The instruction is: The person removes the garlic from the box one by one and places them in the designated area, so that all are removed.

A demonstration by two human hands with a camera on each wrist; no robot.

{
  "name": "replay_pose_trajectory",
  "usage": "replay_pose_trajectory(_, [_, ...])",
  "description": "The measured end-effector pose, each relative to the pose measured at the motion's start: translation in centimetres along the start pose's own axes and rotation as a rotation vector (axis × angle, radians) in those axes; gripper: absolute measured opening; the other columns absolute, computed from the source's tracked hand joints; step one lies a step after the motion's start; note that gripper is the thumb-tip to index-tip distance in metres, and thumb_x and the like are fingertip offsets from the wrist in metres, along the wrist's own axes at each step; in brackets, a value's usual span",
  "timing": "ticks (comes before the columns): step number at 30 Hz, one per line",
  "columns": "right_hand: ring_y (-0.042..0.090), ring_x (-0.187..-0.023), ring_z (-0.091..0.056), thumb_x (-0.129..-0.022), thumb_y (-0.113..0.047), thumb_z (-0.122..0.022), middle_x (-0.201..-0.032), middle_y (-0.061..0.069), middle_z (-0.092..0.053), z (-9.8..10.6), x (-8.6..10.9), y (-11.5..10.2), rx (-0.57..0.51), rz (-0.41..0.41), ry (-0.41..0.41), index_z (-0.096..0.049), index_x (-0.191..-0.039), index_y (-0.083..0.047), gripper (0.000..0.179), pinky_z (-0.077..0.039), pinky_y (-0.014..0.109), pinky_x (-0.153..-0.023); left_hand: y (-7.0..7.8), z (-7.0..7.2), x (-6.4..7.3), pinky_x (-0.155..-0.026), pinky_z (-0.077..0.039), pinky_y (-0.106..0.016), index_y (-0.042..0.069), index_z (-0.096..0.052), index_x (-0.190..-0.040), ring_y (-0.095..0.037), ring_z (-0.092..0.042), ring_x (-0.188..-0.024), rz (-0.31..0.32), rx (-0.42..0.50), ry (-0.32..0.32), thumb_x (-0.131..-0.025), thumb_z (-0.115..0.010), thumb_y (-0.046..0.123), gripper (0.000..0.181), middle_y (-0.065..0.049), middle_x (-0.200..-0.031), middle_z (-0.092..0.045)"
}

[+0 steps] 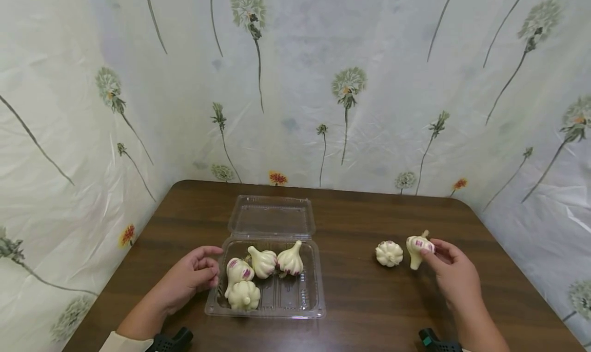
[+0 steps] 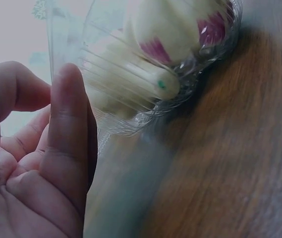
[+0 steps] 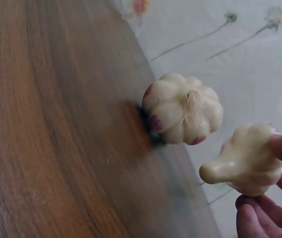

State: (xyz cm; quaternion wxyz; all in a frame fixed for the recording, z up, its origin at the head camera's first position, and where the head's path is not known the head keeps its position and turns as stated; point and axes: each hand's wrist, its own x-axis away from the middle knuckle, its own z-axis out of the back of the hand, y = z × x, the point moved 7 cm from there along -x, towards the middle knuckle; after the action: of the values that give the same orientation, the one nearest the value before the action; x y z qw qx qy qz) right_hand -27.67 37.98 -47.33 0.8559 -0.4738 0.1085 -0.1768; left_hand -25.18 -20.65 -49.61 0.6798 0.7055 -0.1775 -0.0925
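My right hand (image 1: 457, 272) pinches a garlic bulb (image 1: 417, 247) between thumb and fingers, at the right of the brown table. In the right wrist view the held bulb (image 3: 247, 161) has its stubby stem pointing left. Another garlic bulb (image 1: 389, 253) rests on the table just left of it, its root tuft facing the right wrist camera. My left hand (image 1: 191, 277) is at the left rim of a clear plastic container (image 1: 311, 290); in the left wrist view its thumb and a bent finger (image 2: 12, 84) meet at the clear wall. Several bulbs (image 1: 291, 259) lie inside.
The container's hinged lid (image 1: 272, 216) lies folded back towards the rear of the brown table (image 1: 355, 300). A flower-printed sheet (image 1: 295, 126) hangs behind and at both sides. Each wrist wears a dark strap, the left one (image 1: 171, 340) near the front edge.
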Motion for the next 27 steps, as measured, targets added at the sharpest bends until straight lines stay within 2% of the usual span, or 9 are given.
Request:
replay_pose_trajectory(4, [-0.006,-0.102,-0.051,-0.098,-0.053,-0.068,-0.145,0.020,-0.057,-0.2,-0.1,0.3,0.011,0.007,-0.017,-0.056,-0.146,-0.005,0.069,-0.046,0.006,-0.073,-0.1,0.0,0.0,-0.079,-0.060,-0.027,-0.008,-0.030,-0.151,-0.013,-0.066,-0.082,0.000,0.005,-0.004,-0.106,-0.059,0.007,0.056,0.000,-0.095,-0.061])
replay_pose_trajectory(11, [0.026,-0.128,-0.051,-0.099,-0.053,-0.066,-0.149,0.019,-0.053,-0.7,0.0,0.8,0.021,-0.008,-0.046,-0.054,-0.148,-0.006,0.069,-0.044,0.009,-0.075,-0.1,0.3,0.0,-0.080,-0.060,-0.027,-0.008,-0.032,-0.150,-0.013,-0.066,-0.083,-0.007,0.005,-0.003,-0.105,-0.060,0.008,0.056,0.001,-0.096,-0.061])
replay_pose_trajectory(14, [0.033,-0.134,-0.049,-0.100,-0.053,-0.066,-0.151,0.022,-0.052,-0.9,-0.1,0.9,0.016,-0.019,-0.056,-0.053,-0.150,-0.005,0.070,-0.044,0.010,-0.075,-0.2,0.3,0.0,-0.080,-0.060,-0.026,-0.007,-0.032,-0.150,-0.012,-0.066,-0.083,-0.010,0.006,-0.006,-0.105,-0.061,0.007,0.056,0.001,-0.096,-0.061])
replay_pose_trajectory(22, [0.037,-0.137,-0.048,-0.100,-0.054,-0.065,-0.152,0.025,-0.051,-1.2,-0.2,1.3,0.046,-0.033,-0.074,-0.052,-0.151,-0.006,0.071,-0.043,0.013,-0.075,-0.2,0.3,0.0,-0.079,-0.060,-0.026,-0.008,-0.032,-0.150,-0.012,-0.066,-0.083,-0.012,0.005,-0.005,-0.105,-0.060,0.007,0.055,0.001,-0.096,-0.061])
replay_pose_trajectory(27, [0.040,-0.138,-0.046,-0.100,-0.058,-0.061,-0.152,0.025,-0.050,-1.3,-0.4,1.5,0.078,-0.042,-0.091,-0.050,-0.153,-0.006,0.075,-0.044,0.023,-0.082,-0.2,0.3,0.0,-0.080,-0.060,-0.026,-0.008,-0.031,-0.151,-0.012,-0.066,-0.083,-0.012,0.004,-0.004,-0.105,-0.060,0.007,0.056,0.001,-0.096,-0.061])
